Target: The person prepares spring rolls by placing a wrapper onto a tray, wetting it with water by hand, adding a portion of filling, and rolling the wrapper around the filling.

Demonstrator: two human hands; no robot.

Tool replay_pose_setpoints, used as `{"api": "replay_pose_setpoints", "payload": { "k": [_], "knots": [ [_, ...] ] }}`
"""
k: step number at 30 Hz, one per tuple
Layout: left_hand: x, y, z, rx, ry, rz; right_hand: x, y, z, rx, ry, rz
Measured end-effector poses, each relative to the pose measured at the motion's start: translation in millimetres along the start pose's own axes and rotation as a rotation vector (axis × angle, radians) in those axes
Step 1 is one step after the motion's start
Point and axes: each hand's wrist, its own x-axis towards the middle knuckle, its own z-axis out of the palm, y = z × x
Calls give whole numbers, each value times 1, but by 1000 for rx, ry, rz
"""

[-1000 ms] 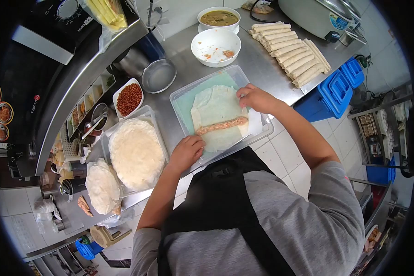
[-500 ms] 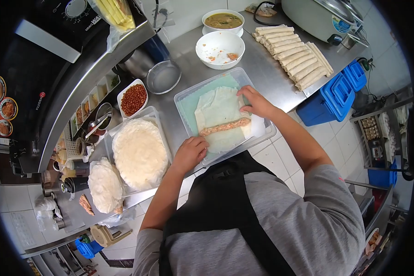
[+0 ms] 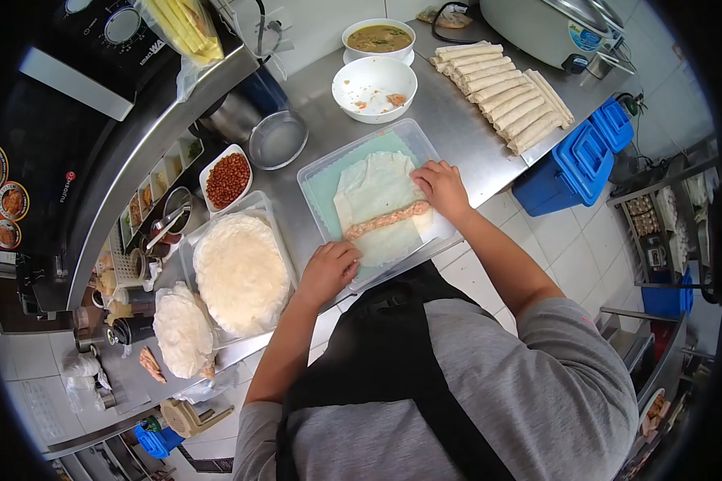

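Observation:
A pale, thin spring roll wrapper [image 3: 375, 183] lies spread on a green sheet in a clear plastic tray [image 3: 311, 204]. Across its lower part runs a log of pinkish, orange-flecked filling [image 3: 387, 220]. My left hand [image 3: 331, 271] is at the wrapper's lower left edge, fingers curled together by the filling's left end. At the right edge, my right hand [image 3: 445, 190] has its bent fingers closed on the wrapper, just above the filling's other end. Both fingertips are partly hidden.
To the left, a plastic container [image 3: 287, 240] holds stacked wrappers [image 3: 241, 272], beside a dish of red-brown nuts or beans [image 3: 228, 179]. Behind the tray stand a white bowl [image 3: 375, 84] with filling scraps and a soup bowl [image 3: 379, 37]. Finished rolls [image 3: 497, 88] lie at the right.
My right hand's fingers have drawn closer together at the wrapper's right edge. My left hand stays by the lower left edge. The whole view has shifted slightly.

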Motion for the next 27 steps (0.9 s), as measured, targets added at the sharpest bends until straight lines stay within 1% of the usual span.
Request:
{"api": "replay_pose_setpoints", "payload": {
  "k": [3, 5, 7, 8, 9, 10, 12, 13, 14, 15, 16, 17, 19, 21, 22, 24, 25, 26, 27],
  "knots": [
    [-1, 1, 0, 3, -11, -18, -6, 0, 2, -75, -39, 32],
    [-1, 3, 0, -1, -10, -18, -8, 1, -2, -53, -77, 40],
    [3, 8, -2, 70, -23, -29, -11, 2, -7, -31, -112, 45],
    [4, 9, -1, 70, -20, -31, -15, 4, -11, 32, -38, -35],
    [6, 9, 0, 90, 0, 14, -19, 3, -14, 96, 33, -117],
    [7, 10, 3, 108, 19, 57, -24, 1, -17, 95, 26, -122],
    [10, 9, 10, 52, 65, 43, -36, -4, -25, 175, -241, -287],
    [13, 8, 12, 3, 106, 34, -38, -10, -32, 173, -243, -286],
    [16, 8, 16, 2, 106, 34, -39, -16, -38, 144, -309, -285],
    [21, 9, 18, -70, 210, -45, -38, -22, -43, 115, -373, -285],
    [26, 9, 19, -142, 314, -125, -37, -25, -45, 115, -374, -288],
    [32, 7, 19, -142, 317, -127, -36, -27, -47, 92, -367, -310],
    [47, 4, 17, -272, 366, -381, -35, -29, -44, 65, -363, -332],
    [61, -5, 18, -257, 378, -414, -35, -29, -25, 189, -170, -251],
    [67, -11, 20, -237, 389, -448, -33, -26, -15, 186, -170, -253],
    [77, -23, 21, -176, 373, -458, -19, -24, 0, 341, -96, -60],
    [79, -28, 22, -115, 351, -469, -11, -24, 1, 340, -95, -63],
    [80, -32, 23, -115, 353, -469, -2, -23, 1, 325, -173, -1],
    [82, -31, 19, -27, 311, -485, 5, -22, 1, 309, -251, 63]
  ]
}}
